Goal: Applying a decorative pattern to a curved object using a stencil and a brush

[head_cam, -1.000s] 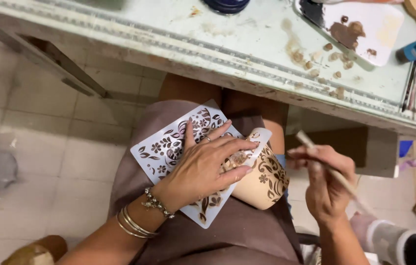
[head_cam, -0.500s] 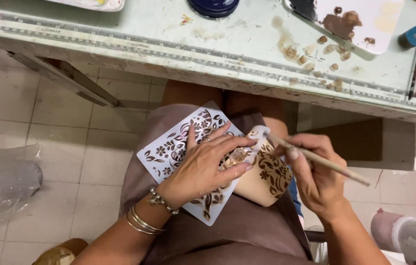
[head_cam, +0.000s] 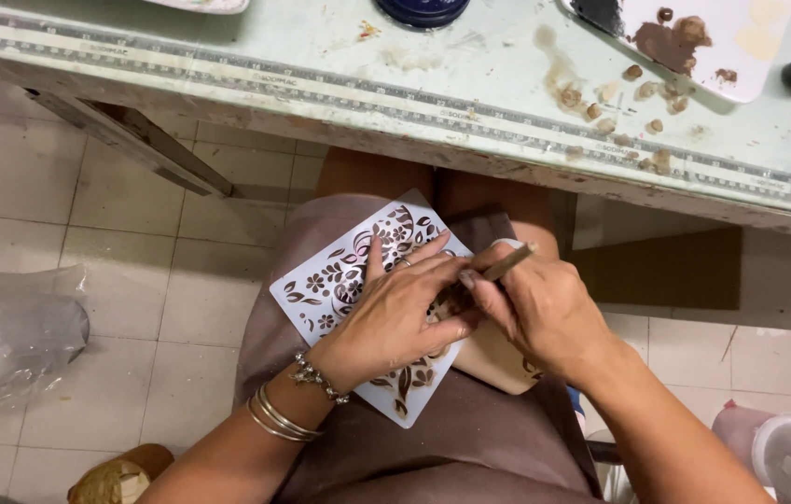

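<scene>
On the lap, over a brown apron (head_cam: 433, 448): a white floral stencil sheet (head_cam: 339, 280) laid against a tan cup-like vessel (head_cam: 498, 359), which lies on its side across the thighs, mostly covered by the hands. Brown pattern shows on the vessel's lower edge.

Left hand (head_cam: 391, 317) lies flat on the stencil, fingers spread and pointing up-right, pressing the sheet to the vessel; bangles and a beaded bracelet at the wrist. Right hand (head_cam: 545, 313) curled, knuckles up, pinching a thin brush (head_cam: 506, 264) between thumb and fingers, its handle end angling up-right. Brush tip hidden under the fingers. The two hands touch at the fingertips over the stencil.

Above the knees, a worn pale-green table (head_cam: 321, 65) edge with a ruler strip. On it, a white palette (head_cam: 722, 47) with brown paint, brown smears beside it. Left, on the tiled floor, a clear plastic bag (head_cam: 4, 336).
</scene>
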